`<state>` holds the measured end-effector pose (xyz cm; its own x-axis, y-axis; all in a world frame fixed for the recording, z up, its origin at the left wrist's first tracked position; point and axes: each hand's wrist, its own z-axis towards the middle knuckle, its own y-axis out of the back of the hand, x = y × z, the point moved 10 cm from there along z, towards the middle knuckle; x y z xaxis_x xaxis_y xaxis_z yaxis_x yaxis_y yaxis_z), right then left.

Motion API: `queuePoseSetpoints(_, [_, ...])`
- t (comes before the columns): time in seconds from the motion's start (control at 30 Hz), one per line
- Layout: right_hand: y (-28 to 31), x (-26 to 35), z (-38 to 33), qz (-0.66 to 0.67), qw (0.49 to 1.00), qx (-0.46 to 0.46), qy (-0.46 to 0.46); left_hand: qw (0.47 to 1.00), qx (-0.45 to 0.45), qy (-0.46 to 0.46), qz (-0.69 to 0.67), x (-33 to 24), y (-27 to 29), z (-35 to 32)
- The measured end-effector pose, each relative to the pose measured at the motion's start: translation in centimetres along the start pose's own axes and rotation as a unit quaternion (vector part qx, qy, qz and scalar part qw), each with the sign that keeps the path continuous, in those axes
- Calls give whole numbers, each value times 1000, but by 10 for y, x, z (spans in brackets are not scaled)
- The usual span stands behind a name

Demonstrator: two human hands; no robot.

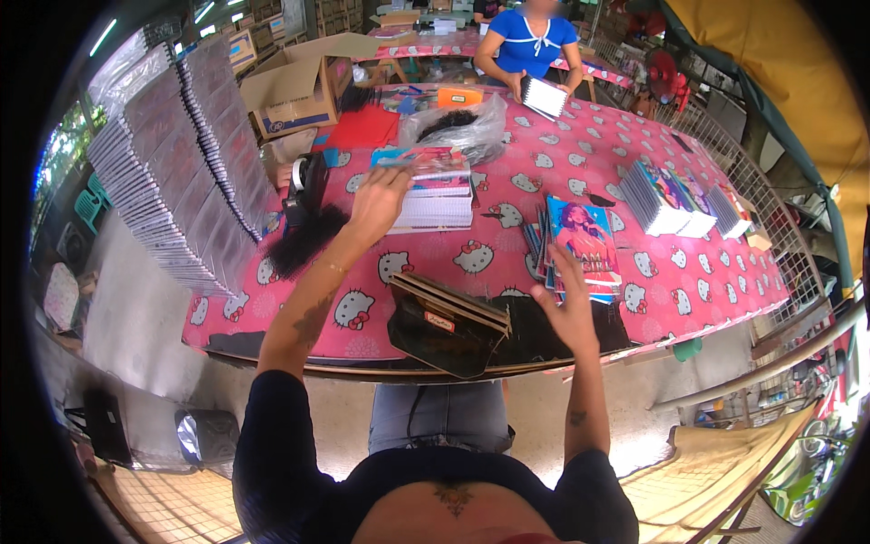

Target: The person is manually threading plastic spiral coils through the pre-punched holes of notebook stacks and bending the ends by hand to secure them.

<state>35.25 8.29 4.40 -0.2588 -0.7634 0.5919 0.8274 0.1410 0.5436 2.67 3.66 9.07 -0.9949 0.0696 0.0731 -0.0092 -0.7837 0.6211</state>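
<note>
My left hand [379,201] reaches over a stack of white-paged notebooks [437,210] near the table's middle. Its fingers are drawn together at the stack's colourful top, around a glossy, blurred edge that I cannot make out clearly. To the right, my right hand [571,304] has its fingers apart, the tips at a pile of bright illustrated covers [584,238]. Between my forearms, at the near table edge, lies a black holder with wooden slats [449,326]. Left of my left forearm are a bristly black bundle [308,240] and a black device [306,186].
Tall plastic-wrapped stacks of spiral notebooks [168,172] stand at the left, near an open cardboard box [294,91]. Red sheets [364,130] and a clear plastic bag [485,127] lie farther back. Notebook stacks [657,204] stand right. Across the table, a person in blue [530,45] holds a notebook.
</note>
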Motion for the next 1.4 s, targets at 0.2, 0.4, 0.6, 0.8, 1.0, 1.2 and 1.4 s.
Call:
queuePoseSetpoints(0.2, [-10,25,-3,134,983,-127,-16,977,15,-142,-158,-109,103,59])
queuePoseSetpoints(0.4, [-46,-5,-70,369,910,-75,-173,934,105,-226,-256,-161,104,44])
queuePoseSetpoints(0.6, [-58,-4,-86,385,900,-86,-184,926,158,-258,-225,-177,102,42])
queuePoseSetpoints(0.8, [-76,6,-76,329,934,-21,-136,927,213,-250,-182,-172,96,32])
queuePoseSetpoints(1.0, [-76,19,-73,236,966,-5,-106,968,172,-159,-86,-148,78,-29])
queuePoseSetpoints(1.2, [-104,25,-74,325,932,-39,-154,921,-88,259,-277,-51,75,-114])
queuePoseSetpoints(1.4, [-94,-6,-67,302,937,-68,-162,772,-11,352,-529,-71,-7,-190])
